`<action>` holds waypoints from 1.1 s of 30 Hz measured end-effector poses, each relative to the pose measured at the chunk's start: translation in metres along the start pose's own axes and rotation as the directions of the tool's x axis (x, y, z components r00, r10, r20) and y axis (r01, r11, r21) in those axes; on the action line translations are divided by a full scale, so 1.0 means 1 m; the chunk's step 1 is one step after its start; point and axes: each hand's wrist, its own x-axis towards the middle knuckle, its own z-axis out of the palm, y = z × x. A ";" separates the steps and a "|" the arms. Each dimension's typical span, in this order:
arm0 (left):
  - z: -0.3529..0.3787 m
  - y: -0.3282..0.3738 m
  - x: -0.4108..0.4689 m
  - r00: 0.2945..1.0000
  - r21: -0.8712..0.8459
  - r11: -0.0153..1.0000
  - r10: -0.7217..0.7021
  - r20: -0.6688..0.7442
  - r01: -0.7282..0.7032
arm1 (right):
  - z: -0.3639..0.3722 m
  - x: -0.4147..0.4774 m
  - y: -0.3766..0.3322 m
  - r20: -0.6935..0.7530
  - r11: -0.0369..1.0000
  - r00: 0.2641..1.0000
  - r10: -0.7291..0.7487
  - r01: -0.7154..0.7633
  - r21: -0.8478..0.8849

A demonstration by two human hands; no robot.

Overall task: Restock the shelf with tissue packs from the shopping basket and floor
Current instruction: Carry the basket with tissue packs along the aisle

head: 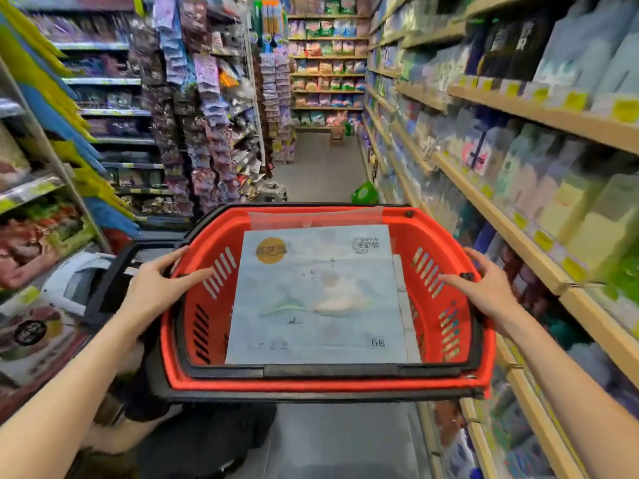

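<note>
Both hands are holding a red basket in the lower middle of the frame. The left hand is gripping its left rim, fingers curled over the edge; the right hand is doing likewise on the right rim. A pale blue tissue pack is lying flat inside (nearly filling it). Stocked shelves are running along the right side.

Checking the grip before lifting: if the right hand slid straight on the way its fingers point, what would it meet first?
Probably the pale blue tissue pack lying in the red basket; the right hand points inward over the side wall toward it.
</note>
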 end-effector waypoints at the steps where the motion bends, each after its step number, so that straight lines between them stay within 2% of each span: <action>1: 0.006 0.006 0.018 1.000 -0.012 1.000 -0.005 -0.001 0.005 | 0.006 0.025 -0.001 0.002 1.000 1.000 -0.007 0.007 0.004; 7: 0.045 0.021 0.146 0.999 -0.013 1.000 -0.020 -0.026 0.020 | 0.047 0.162 0.000 0.011 0.999 1.000 -0.024 0.024 0.030; 17: 0.120 0.059 0.372 0.998 -0.057 0.997 -0.043 0.040 0.045 | 0.120 0.373 -0.005 0.001 0.999 1.000 -0.022 0.022 0.046; 25: 0.203 0.070 0.553 0.997 -0.069 0.995 -0.074 0.036 0.077 | 0.181 0.570 0.014 -0.009 0.998 1.000 -0.009 0.010 0.056; 33: 0.267 0.080 0.718 0.987 -0.058 0.986 -0.159 -0.037 0.157 | 0.252 0.777 0.008 0.110 0.998 0.993 -0.049 0.045 0.037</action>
